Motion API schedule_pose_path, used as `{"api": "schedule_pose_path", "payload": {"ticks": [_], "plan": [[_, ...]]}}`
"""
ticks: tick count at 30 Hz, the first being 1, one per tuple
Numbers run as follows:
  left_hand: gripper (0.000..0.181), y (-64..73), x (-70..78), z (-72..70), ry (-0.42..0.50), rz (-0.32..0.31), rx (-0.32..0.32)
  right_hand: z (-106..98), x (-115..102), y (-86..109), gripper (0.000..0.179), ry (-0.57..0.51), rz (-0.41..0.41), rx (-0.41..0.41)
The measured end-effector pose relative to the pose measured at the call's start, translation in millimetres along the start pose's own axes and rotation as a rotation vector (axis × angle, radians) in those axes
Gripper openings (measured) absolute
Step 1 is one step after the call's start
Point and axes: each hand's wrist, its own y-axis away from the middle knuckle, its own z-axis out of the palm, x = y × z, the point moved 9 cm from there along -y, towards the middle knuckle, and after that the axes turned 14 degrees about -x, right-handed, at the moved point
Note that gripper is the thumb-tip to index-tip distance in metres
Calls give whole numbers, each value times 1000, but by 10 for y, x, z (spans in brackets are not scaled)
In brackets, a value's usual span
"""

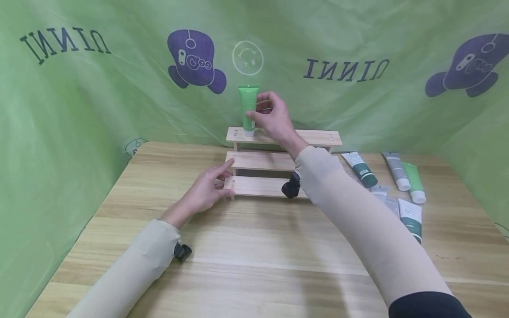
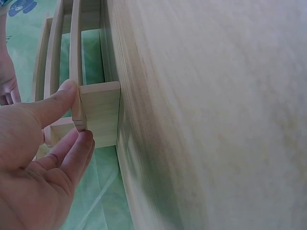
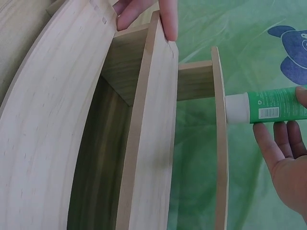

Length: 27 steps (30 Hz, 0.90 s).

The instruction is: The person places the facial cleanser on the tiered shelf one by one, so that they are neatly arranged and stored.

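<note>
A three-tier wooden step rack (image 1: 262, 160) stands at the back of the table. Upright on the left end of its top tier is a green squeeze tube (image 1: 248, 106), white cap down. My right hand (image 1: 274, 117) pinches the tube from the right, thumb in front. In the right wrist view, the tube's cap (image 3: 237, 108) meets the top board, and fingertips lie along its barcode side. My left hand (image 1: 204, 187) grips the rack's left end. Its thumb and fingers (image 2: 76, 153) pinch the end of the lowest board (image 2: 76, 103) in the left wrist view.
Several tubes lie on the table right of the rack: a white and dark green tube (image 1: 359, 170), a grey tube (image 1: 396, 171), a light green tube (image 1: 415, 183) and another white and green tube (image 1: 410, 216). A green printed curtain (image 1: 139, 101) hangs behind the table.
</note>
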Motion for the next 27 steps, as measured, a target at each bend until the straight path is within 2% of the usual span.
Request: {"api": "schedule_pose_path", "payload": {"ticks": [13, 21, 27], "plan": [[96, -31, 4, 41, 3, -3, -5, -122, 79, 107, 46, -25, 5, 8], [97, -26, 13, 17, -10, -8, -2, -304, 129, 319, 50, -97, 38, -6], [97, 12, 12, -4, -12, -7, -3, -469, 140, 543, 52, -131, 33, -44]]}}
